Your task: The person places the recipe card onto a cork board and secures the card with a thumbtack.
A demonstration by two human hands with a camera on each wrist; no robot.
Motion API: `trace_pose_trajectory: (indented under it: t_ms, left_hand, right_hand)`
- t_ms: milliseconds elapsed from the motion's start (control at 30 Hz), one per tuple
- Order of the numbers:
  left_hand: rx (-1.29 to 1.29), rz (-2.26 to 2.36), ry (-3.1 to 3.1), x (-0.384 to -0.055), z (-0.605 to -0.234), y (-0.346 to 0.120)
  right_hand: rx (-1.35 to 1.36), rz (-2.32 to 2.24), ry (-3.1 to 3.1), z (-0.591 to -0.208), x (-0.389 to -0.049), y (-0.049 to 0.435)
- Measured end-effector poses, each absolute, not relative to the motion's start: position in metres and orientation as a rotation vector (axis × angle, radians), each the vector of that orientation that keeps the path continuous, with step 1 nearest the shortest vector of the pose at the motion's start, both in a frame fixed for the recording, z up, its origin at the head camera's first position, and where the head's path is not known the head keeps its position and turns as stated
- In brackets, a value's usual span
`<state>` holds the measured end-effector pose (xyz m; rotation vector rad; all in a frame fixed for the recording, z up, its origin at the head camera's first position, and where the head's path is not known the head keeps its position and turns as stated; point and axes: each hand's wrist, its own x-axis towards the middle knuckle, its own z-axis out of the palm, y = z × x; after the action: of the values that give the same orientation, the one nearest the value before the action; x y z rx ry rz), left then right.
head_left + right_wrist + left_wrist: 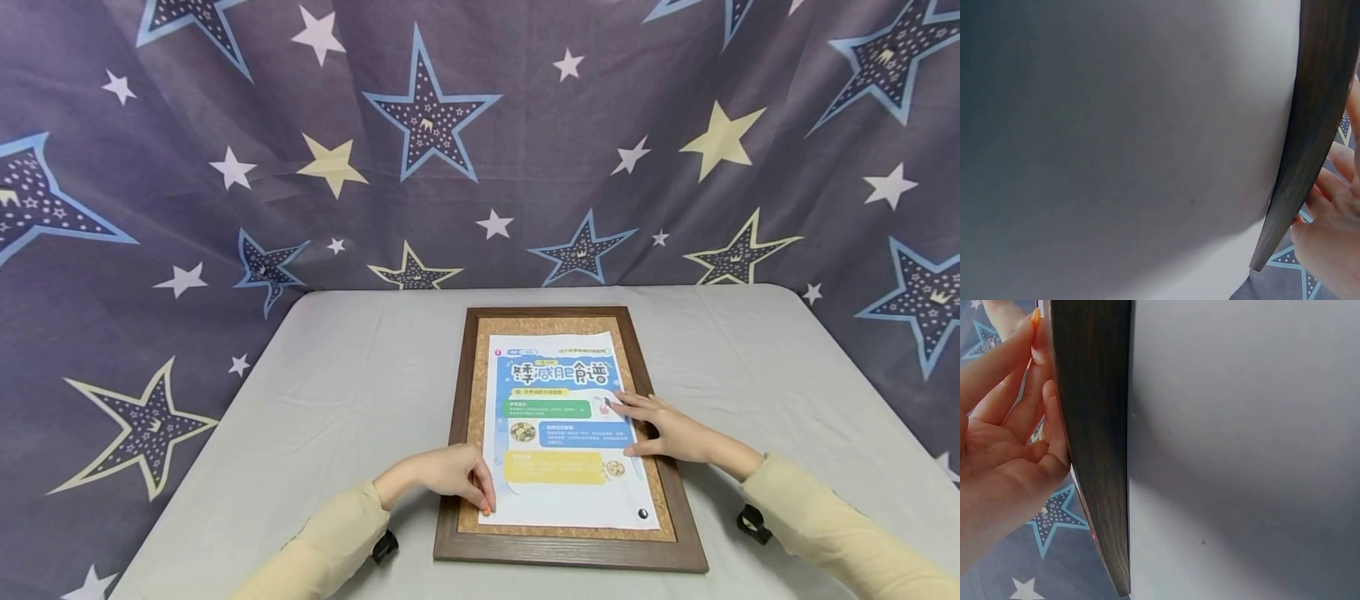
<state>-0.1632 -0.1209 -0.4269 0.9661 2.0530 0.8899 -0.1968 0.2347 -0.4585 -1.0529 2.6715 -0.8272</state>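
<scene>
A printed paper sheet (570, 500) with blue, green and yellow blocks lies on a cork board (547, 325) in a brown wooden frame (570, 552). At the sheet's lower left corner, my left hand (459, 475) pinches a small orange pushpin (1036, 317) between thumb and forefinger. My right hand (667, 429) rests with spread fingers on the sheet's right edge and the frame's right side. A pink pin (498, 352) sits at the upper left corner, a green pin (608, 351) at the upper right, and a black pin (642, 514) at the lower right.
The board lies on a table with a pale grey cover (360, 375). Behind the table hangs a dark purple curtain (525, 167) printed with stars. Black straps show under both wrists, below beige sleeves (330, 533).
</scene>
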Motion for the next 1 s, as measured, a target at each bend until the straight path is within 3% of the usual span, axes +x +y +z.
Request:
trace_pose_trajectory:
  t_ms: [1000]
  left_hand:
    - [0.934, 0.860, 2.171, -0.1542, -0.4313, -0.1184]
  right_hand:
    - [-1.052, -0.831, 2.676, -0.4586, -0.1965, 0.2350]
